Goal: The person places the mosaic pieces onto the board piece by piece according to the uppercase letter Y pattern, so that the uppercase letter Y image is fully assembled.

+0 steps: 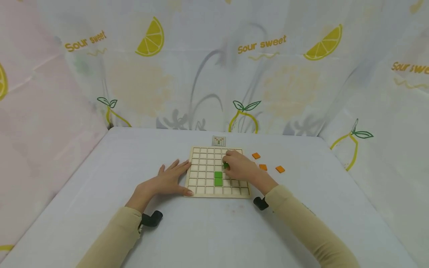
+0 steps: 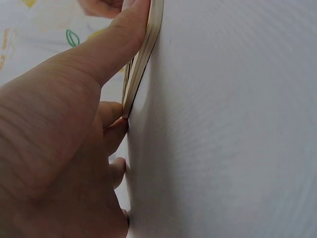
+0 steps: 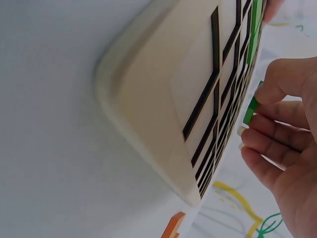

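Observation:
A wooden grid board (image 1: 202,182) lies on the white table, with two green square tiles (image 1: 218,178) set one above the other in its cells. Over the board's right half, my right hand (image 1: 242,166) pinches another green square tile (image 3: 251,106) between thumb and fingers. My left hand (image 1: 170,179) rests at the board's left edge, fingers spread. In the left wrist view its thumb (image 2: 116,47) lies along the board's rim (image 2: 143,59), and its other fingertips are down by the far corner and the table.
Three orange square tiles, one of them the rightmost tile (image 1: 280,169), lie right of the board. Behind the board is a small card (image 1: 219,141) printed with a grid pattern. Lemon-print cloth (image 1: 207,67) walls in the table's back and sides.

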Demonstrator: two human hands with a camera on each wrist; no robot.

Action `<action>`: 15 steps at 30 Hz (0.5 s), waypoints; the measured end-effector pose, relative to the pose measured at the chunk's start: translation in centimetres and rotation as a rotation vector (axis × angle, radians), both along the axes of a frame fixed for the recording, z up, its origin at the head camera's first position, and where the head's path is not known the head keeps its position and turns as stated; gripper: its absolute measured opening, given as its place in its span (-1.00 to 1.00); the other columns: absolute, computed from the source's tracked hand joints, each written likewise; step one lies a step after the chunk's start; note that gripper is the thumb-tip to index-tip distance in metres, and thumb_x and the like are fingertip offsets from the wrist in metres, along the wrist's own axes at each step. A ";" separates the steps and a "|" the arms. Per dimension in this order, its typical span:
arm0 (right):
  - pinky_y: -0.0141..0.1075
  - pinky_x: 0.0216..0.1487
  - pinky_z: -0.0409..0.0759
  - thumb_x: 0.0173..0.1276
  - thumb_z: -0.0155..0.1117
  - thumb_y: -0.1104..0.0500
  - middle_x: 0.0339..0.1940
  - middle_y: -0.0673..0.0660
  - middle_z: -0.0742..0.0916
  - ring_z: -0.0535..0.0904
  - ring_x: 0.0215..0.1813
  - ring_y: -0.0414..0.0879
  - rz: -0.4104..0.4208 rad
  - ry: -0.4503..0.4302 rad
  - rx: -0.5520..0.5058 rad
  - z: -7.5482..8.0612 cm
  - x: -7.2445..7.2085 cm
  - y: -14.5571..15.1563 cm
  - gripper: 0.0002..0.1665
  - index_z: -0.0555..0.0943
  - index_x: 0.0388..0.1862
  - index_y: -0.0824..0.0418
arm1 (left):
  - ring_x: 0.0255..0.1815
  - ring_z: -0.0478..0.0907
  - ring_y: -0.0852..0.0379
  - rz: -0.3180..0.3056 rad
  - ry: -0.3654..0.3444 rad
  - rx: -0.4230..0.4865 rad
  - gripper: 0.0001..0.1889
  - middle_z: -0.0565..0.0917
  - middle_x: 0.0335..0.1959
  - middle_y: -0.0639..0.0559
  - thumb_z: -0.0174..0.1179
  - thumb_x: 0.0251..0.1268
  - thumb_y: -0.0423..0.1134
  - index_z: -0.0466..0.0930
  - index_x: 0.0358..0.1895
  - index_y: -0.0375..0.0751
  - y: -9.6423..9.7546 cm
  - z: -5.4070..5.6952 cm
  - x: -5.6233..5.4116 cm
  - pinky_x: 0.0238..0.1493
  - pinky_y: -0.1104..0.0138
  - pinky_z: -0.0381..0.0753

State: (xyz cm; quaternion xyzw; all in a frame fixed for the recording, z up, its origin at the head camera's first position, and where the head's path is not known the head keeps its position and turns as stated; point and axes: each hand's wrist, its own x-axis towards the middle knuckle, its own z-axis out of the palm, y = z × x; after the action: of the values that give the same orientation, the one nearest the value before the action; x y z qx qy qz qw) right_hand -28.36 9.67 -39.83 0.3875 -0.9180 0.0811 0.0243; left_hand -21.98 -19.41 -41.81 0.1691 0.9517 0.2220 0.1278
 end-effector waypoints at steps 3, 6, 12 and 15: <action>-0.32 -0.25 0.37 0.20 0.16 0.36 -0.28 0.05 0.57 0.36 -0.26 -0.12 0.008 -0.007 -0.009 0.0 0.0 -0.5 -0.75 0.66 -0.14 0.25 | 0.67 -0.27 -0.26 -0.003 0.000 0.002 0.19 0.00 0.65 -0.05 0.41 -0.04 0.33 -0.02 0.61 -0.09 0.0 0.1 0.0 0.44 -0.44 -0.39; -0.30 -0.24 0.34 0.18 0.15 0.36 -0.29 0.05 0.55 0.34 -0.27 -0.11 0.013 -0.012 -0.011 0.0 0.1 -0.9 -0.74 0.66 -0.15 0.25 | 0.67 -0.28 -0.24 0.001 -0.006 -0.002 0.19 -0.01 0.66 -0.03 0.41 -0.03 0.33 -0.02 0.61 -0.08 0.0 0.1 0.0 0.45 -0.43 -0.40; -0.29 -0.20 0.30 0.23 0.15 0.35 -0.26 0.05 0.55 0.30 -0.26 -0.10 -0.003 -0.022 0.027 0.0 0.2 -1.8 -0.74 0.66 -0.11 0.23 | 0.67 -0.28 -0.24 0.006 -0.003 0.006 0.19 0.00 0.66 -0.02 0.42 -0.05 0.32 -0.01 0.61 -0.07 -0.1 0.1 0.0 0.45 -0.42 -0.40; -0.28 -0.20 0.30 0.24 0.15 0.35 -0.26 0.06 0.55 0.30 -0.25 -0.09 -0.008 -0.034 0.034 0.1 0.3 -2.0 -0.74 0.66 -0.11 0.24 | 0.67 -0.28 -0.24 0.004 -0.006 0.009 0.20 0.00 0.66 -0.02 0.42 -0.06 0.33 -0.01 0.61 -0.07 -0.2 0.0 0.1 0.45 -0.43 -0.40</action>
State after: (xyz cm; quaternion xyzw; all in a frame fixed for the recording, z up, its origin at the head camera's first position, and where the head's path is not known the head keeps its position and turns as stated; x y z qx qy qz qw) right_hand -28.09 7.66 -39.69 0.3829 -0.9210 0.0719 0.0025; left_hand -21.92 -19.57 -41.78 0.1671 0.9506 0.2273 0.1295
